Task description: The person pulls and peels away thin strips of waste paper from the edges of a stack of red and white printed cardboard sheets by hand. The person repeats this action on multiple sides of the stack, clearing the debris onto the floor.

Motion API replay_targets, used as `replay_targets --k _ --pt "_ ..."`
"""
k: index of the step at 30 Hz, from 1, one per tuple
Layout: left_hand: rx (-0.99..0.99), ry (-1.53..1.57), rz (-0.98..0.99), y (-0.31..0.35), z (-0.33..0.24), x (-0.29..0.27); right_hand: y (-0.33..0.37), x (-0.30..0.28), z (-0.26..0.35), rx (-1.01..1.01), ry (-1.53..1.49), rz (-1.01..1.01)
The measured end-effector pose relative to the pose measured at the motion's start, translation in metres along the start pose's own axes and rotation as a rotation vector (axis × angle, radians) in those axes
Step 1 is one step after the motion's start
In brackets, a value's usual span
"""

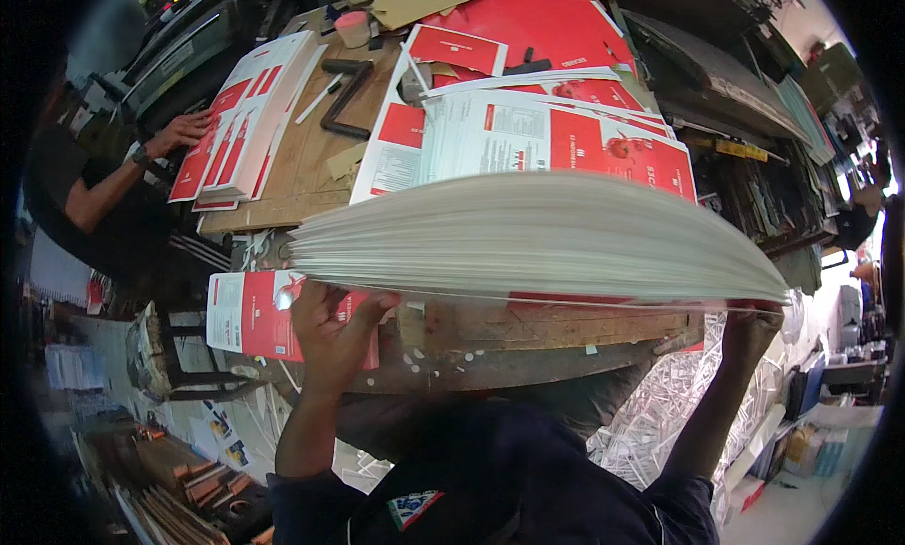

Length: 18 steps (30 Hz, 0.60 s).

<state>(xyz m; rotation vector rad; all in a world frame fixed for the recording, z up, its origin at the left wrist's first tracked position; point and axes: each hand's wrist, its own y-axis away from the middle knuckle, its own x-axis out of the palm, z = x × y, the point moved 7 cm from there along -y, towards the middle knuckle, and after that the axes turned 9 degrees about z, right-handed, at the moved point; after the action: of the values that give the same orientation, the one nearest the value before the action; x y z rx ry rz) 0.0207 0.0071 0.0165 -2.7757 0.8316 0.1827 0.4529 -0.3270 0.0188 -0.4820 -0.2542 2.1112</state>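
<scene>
A thick stack of large paper sheets (pixel 528 239) is bowed upward between my two hands, its edges fanned toward me. At its left end my left hand (pixel 330 328) grips the lower corner, thumb pointing right. The right end lies in my right hand (pixel 751 330), whose fingers are partly hidden under the sheets. Below the stack, at the table's left front, lie red and white printed sheets (pixel 259 314). Just beyond it are piles of similar printed sheets (pixel 509 135) on the wooden table (pixel 490 328).
Another person's hand (pixel 179 135) rests on a tall pile of printed sheets (pixel 269 102) at the left. A dark angled bar (pixel 349 97), a marker (pixel 319 99) and a pink-topped tub (pixel 353 28) sit between the piles. Paper strips (pixel 660 413) cover the floor at the right.
</scene>
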Motion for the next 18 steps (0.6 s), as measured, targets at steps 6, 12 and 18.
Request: replay_targets --k 6,12,18 --pt "-0.105 0.094 0.096 -0.010 0.032 0.023 0.010 0.038 -0.017 0.016 -0.084 0.228" --pt "-0.090 0.126 0.154 -0.019 0.031 0.029 0.008 0.044 -0.037 0.071 -0.221 0.288" --pt "0.057 0.280 0.133 -0.023 0.024 0.027 0.027 0.057 -0.046 0.079 -0.490 0.299"
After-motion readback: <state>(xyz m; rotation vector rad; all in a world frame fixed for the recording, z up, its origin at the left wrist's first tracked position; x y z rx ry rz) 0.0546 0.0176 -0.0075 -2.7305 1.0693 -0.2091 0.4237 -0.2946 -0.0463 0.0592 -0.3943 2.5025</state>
